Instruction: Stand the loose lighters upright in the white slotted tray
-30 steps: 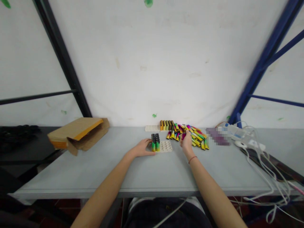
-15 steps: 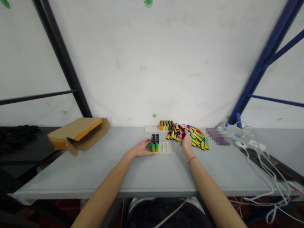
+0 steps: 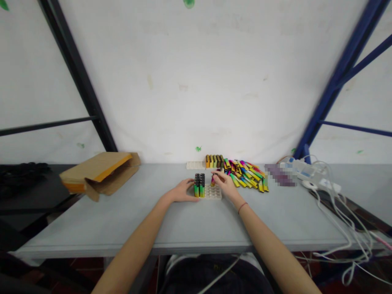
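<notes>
In the head view, my left hand [image 3: 183, 191] curls around the left end of a white tray [image 3: 217, 196] with round holes, thumb along its front edge. Two rows of upright lighters [image 3: 199, 190], with black tops and green-yellow metallic bodies, fill the tray's left side. Over the holes to their right, my right hand [image 3: 225, 182] pinches a small reddish-gold lighter [image 3: 212, 181] held roughly upright. Its lower end is at the tray's holes; I cannot tell whether it is seated. A loose pile of shiny multicoloured lighters [image 3: 249, 175] lies right of this hand.
Behind stand a block of upright gold lighters [image 3: 214, 161] and another white tray [image 3: 195, 165] near the wall. An opened cardboard box [image 3: 101, 169] lies at the left. Power strips [image 3: 306, 169] and tangled white cables [image 3: 343, 220] occupy the right side of the table [image 3: 128, 232].
My right hand has moved left from the pile to above the white tray, carrying a lighter. My left hand stays at the tray's left end.
</notes>
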A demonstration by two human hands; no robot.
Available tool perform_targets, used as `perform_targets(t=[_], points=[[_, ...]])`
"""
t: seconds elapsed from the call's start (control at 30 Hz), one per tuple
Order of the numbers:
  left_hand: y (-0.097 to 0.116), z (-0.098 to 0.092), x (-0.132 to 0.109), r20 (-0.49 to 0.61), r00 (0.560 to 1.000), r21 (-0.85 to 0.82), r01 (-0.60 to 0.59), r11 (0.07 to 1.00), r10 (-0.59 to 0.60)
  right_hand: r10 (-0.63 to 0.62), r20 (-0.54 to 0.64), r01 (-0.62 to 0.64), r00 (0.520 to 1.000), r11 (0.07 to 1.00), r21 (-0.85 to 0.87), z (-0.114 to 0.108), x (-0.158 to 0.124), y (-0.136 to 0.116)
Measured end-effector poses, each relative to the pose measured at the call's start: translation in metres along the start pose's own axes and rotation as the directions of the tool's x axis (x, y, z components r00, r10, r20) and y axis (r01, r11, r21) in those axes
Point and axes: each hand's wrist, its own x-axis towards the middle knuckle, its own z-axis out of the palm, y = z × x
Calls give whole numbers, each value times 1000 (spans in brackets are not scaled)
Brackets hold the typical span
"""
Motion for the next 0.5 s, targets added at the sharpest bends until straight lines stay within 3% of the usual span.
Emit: perform_targets(t=[0.17,0.37,0.5], points=[[2,-2,0,3,1000,-11,3,1000,-3,-13,74,16,997,999,-36,7,-3,5],[4,-2,-1,21,1000,0,22,1000,-22,-94,-1,93,996,982,-166,10,-2,12],[2,-1,0,19,1000,18,12,1000,-12,-176,45,181,983,941,-287,12,0,14]])
